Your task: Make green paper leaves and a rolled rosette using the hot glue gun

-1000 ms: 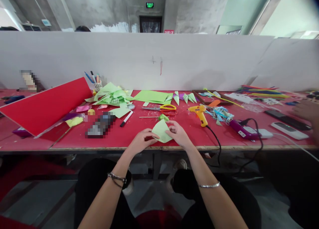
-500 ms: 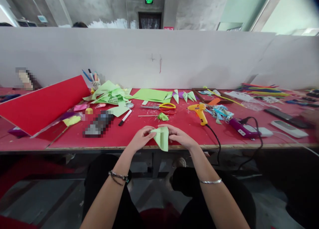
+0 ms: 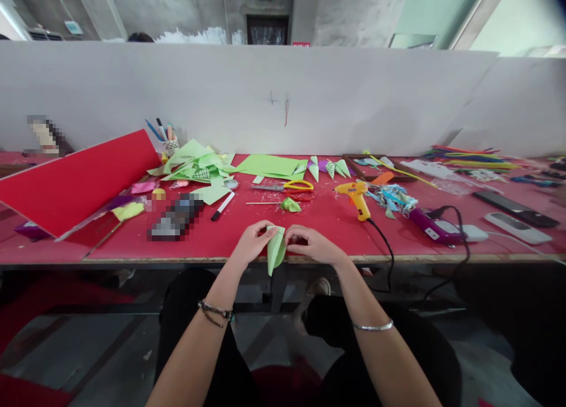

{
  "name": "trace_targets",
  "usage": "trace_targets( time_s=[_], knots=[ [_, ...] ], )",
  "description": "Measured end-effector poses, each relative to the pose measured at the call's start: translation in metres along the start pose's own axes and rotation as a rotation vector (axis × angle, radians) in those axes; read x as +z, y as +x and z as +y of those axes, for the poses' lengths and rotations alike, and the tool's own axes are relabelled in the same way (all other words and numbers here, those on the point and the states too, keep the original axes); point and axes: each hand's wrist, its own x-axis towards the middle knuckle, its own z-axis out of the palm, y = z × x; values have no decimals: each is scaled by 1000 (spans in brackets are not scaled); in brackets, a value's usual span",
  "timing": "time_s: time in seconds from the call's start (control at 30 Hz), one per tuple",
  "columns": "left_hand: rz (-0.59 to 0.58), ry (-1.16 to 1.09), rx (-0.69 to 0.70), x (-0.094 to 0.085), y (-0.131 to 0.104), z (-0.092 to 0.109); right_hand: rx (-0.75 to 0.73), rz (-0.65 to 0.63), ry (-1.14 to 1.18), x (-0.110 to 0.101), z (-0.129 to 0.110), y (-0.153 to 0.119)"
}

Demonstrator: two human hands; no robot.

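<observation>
A small piece of light green paper, curled into a narrow cone shape with its point down, is held at the table's front edge. My left hand pinches its upper left side between thumb and fingers. On the other side my right hand has its fingers curled against the paper's upper right edge. Just beyond lie a crumpled green paper piece, a thin stick and scissors with yellow and red handles.
A yellow glue gun with a black cord lies right of my hands, near a purple power strip. Green paper scraps, a marker and a red board are to the left. Finished-looking green cones lie at the back.
The green paper has gone from a wider, flatter piece to a narrower curled cone. My right hand has shifted slightly left with it.
</observation>
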Motion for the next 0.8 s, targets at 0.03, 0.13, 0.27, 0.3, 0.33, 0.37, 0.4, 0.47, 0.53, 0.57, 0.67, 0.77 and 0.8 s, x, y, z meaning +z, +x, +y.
trace_targets(
  time_s=[0.03, 0.13, 0.27, 0.3, 0.33, 0.37, 0.4, 0.47, 0.53, 0.57, 0.67, 0.77, 0.8],
  knots=[
    [3, 20, 5, 1, -1, 0, -6, -1, -3, 0, 0, 0],
    [-4, 92, 26, 2, -3, 0, -6, 10, 36, -1, -1, 0],
    [-5, 210, 63, 2, -5, 0, -10, 35, 68, -3, -2, -2],
    [4, 242, 59, 3, -5, 0, -9, 51, 69, -3, -3, -2],
    [22, 279, 48, 4, -6, 1, -7, 69, 73, -4, -4, -2],
    [49, 323, 35, 6, -6, 2, -1, 84, 79, -4, -5, -2],
    [78, 372, 24, 8, -7, 3, 6, 96, 89, -4, -5, -2],
    [134, 476, 14, 13, -7, 5, 10, 111, 111, -4, -5, -2],
    [163, 566, 15, 17, -8, 7, 8, 143, 140, -3, -3, -1],
    [167, 596, 15, 18, -8, 7, 11, 164, 157, -3, -2, -1],
    [176, 655, 18, 21, -9, 8, 38, 206, 201, -2, 4, 1],
    [198, 688, 28, 23, -9, 7, 63, 206, 203, -1, 8, 3],
    [206, 688, 33, 23, -9, 7, 66, 208, 196, -1, 8, 4]
  ],
)
